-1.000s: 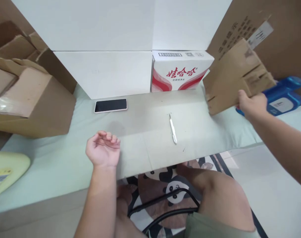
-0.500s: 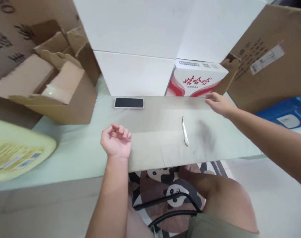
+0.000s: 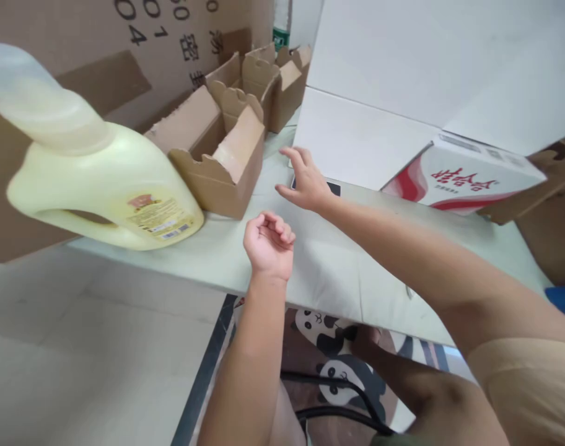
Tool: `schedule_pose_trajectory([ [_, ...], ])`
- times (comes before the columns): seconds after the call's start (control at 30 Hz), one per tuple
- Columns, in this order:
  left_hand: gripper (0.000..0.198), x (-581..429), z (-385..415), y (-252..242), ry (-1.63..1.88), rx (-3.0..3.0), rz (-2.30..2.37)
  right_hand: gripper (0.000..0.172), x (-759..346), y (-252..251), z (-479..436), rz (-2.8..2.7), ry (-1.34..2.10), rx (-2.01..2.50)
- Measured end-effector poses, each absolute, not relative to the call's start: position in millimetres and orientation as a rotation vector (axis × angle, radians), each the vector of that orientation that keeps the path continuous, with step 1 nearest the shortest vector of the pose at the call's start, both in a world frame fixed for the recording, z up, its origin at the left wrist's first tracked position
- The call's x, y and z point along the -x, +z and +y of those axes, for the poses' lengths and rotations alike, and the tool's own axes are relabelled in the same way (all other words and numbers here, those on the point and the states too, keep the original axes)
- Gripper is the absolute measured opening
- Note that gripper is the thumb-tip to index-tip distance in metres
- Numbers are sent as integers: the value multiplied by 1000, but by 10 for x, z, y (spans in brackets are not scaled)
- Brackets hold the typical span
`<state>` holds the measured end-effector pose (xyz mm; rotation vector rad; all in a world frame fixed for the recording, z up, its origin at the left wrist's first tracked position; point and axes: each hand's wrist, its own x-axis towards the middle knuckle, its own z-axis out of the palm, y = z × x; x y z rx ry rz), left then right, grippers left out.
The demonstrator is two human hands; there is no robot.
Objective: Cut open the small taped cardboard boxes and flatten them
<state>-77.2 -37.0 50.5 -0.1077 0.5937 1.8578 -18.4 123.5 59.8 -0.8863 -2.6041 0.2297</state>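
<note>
On the left, a yellow jug [image 3: 138, 167] stands near the front edge of the table [image 3: 329, 266], toward its left end. Just beside it, farther from that edge, is an open cardboard box [image 3: 212, 192], flaps raised, with a second cardboard box [image 3: 287, 93] behind it toward the back edge. The left hand [image 3: 269, 241] hovers near the front edge, palm up, its grip loosely open with fingers half curled. The right hand [image 3: 310, 183] reaches across the table to the right of the nearer box, its grip open and fingers spread. It partly hides a phone [image 3: 333, 188] lying near the back edge by the white panels [image 3: 352, 136]; whether they touch cannot be told. Under the right forearm, one end of a pale tool [image 3: 409, 291] shows near the front edge. Farther right, a red-and-white carton [image 3: 463, 179] stands along the back edge.
</note>
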Motion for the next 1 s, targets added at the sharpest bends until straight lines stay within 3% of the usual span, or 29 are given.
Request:
schedule_pose_trajectory([
  [0.13,23,908,-361,524,1891,115,600,73,757,895,987,-2632,107,528],
  [0.3,20,939,-342,502,1968,59,723,29,1120,1051,718,-2778,69,548],
  [0.37,20,917,-365,493,2089,2,877,21,1048,1006,714,-2740,106,604],
  [0.57,20,1016,-521,552,2726,-212,1380,19,-102,912,676,-2513,183,501],
  [0.67,18,1133,-509,533,2733,-226,1379,16,-1041,964,373,-2438,127,390],
  [0.77,21,1117,-412,484,2455,-390,1307,26,-1880,931,-17,-2480,110,411],
  [0.93,42,704,-251,523,2011,-855,980,62,-2442,621,-351,-2430,234,715],
  [1.0,44,509,-206,544,1953,-976,976,61,-2435,469,-350,-2284,315,882],
])
